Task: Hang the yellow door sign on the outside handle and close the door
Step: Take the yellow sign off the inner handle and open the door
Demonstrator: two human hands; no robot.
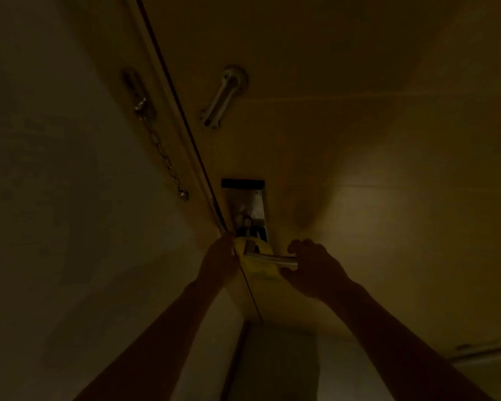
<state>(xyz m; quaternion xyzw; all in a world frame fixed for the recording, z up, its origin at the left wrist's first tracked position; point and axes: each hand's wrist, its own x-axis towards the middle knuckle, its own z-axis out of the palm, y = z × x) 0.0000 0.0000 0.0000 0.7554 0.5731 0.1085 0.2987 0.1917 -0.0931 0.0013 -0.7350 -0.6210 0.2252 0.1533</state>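
The scene is very dim. A yellow door sign (pixel 261 266) hangs around a metal lever handle (pixel 272 258) on the wooden door (pixel 359 140). My left hand (pixel 219 260) pinches the sign's left edge, right by the door's edge. My right hand (pixel 313 266) is curled around the free end of the handle. Above the handle sits the metal lock plate (pixel 256 206) with a dark strip on top. The door's edge lies close against the frame; I cannot tell whether a gap is left.
A security chain (pixel 162 157) hangs down the wall (pixel 55 198) left of the door edge. Its slide track (pixel 222 96) is fixed to the door higher up. Pale floor (pixel 278 366) shows between my forearms.
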